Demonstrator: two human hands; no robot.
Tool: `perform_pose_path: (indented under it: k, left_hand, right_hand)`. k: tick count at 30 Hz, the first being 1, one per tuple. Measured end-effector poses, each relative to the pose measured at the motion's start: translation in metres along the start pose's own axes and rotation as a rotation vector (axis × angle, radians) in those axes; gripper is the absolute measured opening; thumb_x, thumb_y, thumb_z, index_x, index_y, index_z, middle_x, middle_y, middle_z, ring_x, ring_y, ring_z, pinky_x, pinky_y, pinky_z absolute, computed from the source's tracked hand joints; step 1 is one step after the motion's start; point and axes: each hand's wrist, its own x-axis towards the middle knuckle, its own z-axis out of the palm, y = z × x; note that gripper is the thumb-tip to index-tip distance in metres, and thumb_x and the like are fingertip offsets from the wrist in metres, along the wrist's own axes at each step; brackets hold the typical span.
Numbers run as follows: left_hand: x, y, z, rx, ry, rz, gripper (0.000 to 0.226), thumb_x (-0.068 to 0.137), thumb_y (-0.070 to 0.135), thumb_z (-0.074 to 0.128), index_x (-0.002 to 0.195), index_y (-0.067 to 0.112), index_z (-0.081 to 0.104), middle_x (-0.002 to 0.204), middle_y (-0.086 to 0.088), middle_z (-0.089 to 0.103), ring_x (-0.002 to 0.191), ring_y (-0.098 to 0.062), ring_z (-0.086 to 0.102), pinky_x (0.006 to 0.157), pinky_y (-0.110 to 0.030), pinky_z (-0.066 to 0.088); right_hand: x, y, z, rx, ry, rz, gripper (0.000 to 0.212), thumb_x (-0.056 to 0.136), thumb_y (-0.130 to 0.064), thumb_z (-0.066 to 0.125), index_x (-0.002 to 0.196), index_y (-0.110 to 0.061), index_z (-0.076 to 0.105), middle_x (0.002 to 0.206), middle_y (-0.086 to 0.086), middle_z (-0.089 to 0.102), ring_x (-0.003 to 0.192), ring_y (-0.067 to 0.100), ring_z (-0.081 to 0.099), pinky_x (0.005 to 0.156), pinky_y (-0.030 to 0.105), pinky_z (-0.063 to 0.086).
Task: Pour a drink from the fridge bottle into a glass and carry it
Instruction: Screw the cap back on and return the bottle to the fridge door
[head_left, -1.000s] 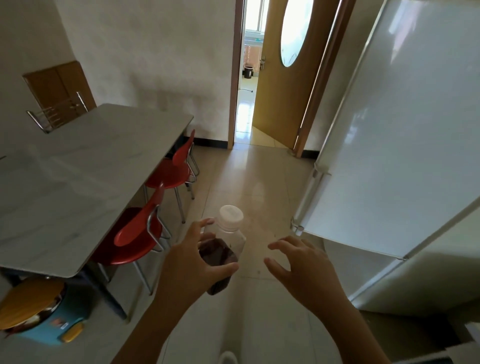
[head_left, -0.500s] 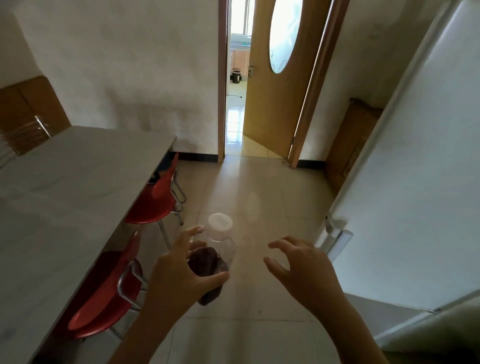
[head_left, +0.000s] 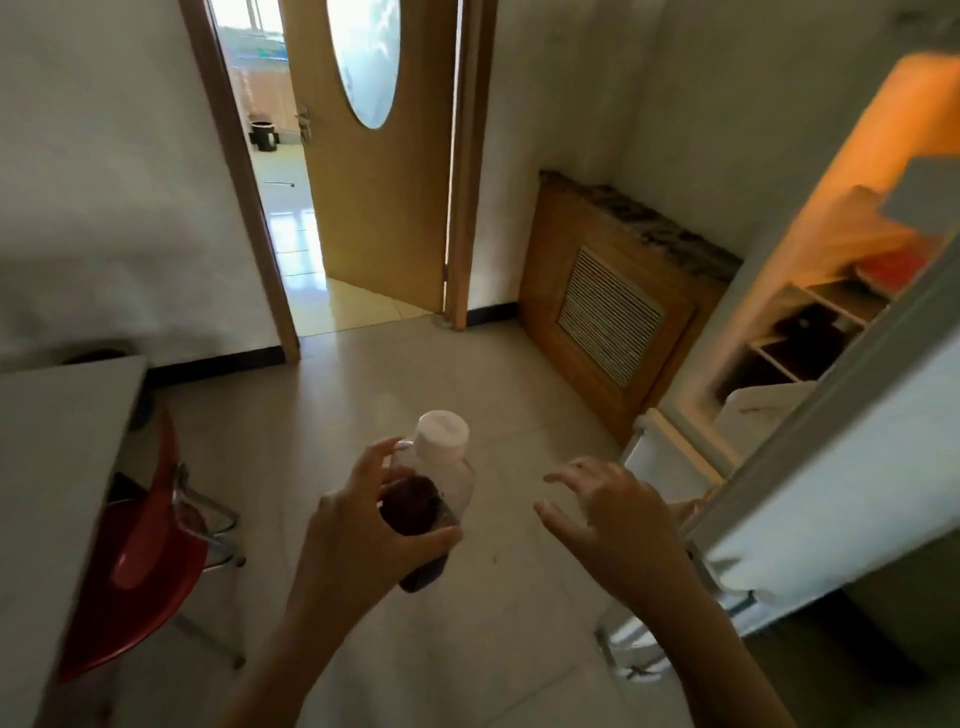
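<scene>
My left hand (head_left: 358, 535) grips a clear plastic bottle (head_left: 434, 499) with a white cap, partly filled with a dark drink, held upright above the floor. My right hand (head_left: 618, 519) hovers empty with spread fingers to the right of the bottle, not touching it. At the right stands the white fridge (head_left: 810, 291) with its lit inside and shelves showing, and its open door (head_left: 831, 519) close to my right hand. No glass is in view.
A grey table (head_left: 47, 467) stands at the left with a red chair (head_left: 140, 561) tucked beside it. Ahead a wooden door (head_left: 374, 171) stands open onto a bright room. A wooden vented cabinet (head_left: 608, 312) lines the right wall. Tiled floor lies between.
The view has swung to the right: the table has slid out to the left and the fridge's lit inside has come into sight. Both hands keep their pose, the left still holding the bottle.
</scene>
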Motion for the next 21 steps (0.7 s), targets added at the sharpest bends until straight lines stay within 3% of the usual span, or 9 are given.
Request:
perform_pose_path:
  k: [3,8,11,15,21]
  left_hand:
    - [0.059,-0.006,0.007,0.024,-0.099,0.083,0.101,0.044,0.074,0.07,0.129,0.029,0.042,0.11,0.004,0.067,0.09,-0.014,0.067,0.075,-0.029,0.057]
    - [0.148,-0.013,0.037,-0.075,-0.192,0.174,0.087,0.043,0.069,0.07,0.121,0.05,0.037,0.097,0.036,0.054,0.089,-0.007,0.066,0.075,-0.036,0.058]
    - [0.202,-0.018,0.064,-0.123,-0.254,0.202,0.083,0.042,0.069,0.069,0.116,0.059,0.031,0.094,0.042,0.048,0.089,-0.002,0.064,0.076,-0.035,0.058]
    - [0.266,-0.02,0.098,-0.227,-0.335,0.192,0.078,0.038,0.066,0.071,0.108,0.062,0.037,0.09,0.048,0.051,0.087,0.013,0.059,0.076,-0.017,0.053]
    - [0.352,0.006,0.155,-0.434,-0.536,0.207,0.071,0.041,0.038,0.085,0.101,0.051,0.049,0.097,0.02,0.068,0.093,0.003,0.063,0.073,-0.008,0.048]
  right_hand:
    - [0.035,0.0,0.003,0.013,0.022,0.095,0.04,0.088,-0.052,0.045,0.116,-0.027,0.059,0.117,-0.006,0.061,0.102,0.011,0.055,0.087,0.032,0.045]
    - [0.094,0.02,0.015,-0.017,0.031,0.237,0.042,0.088,-0.056,0.042,0.119,-0.03,0.054,0.122,-0.007,0.058,0.109,0.009,0.051,0.09,0.028,0.04]
    - [0.134,0.04,0.023,0.016,0.036,0.313,0.043,0.089,-0.056,0.042,0.123,-0.031,0.05,0.127,-0.008,0.054,0.115,0.007,0.045,0.091,0.025,0.031]
    - [0.187,0.067,0.026,0.062,0.039,0.41,0.042,0.089,-0.055,0.043,0.123,-0.032,0.05,0.13,-0.009,0.053,0.117,0.005,0.044,0.096,0.026,0.032]
    - [0.24,0.111,0.007,0.028,0.077,0.549,0.042,0.089,-0.055,0.044,0.124,-0.033,0.048,0.132,-0.009,0.051,0.12,0.009,0.043,0.102,0.032,0.035]
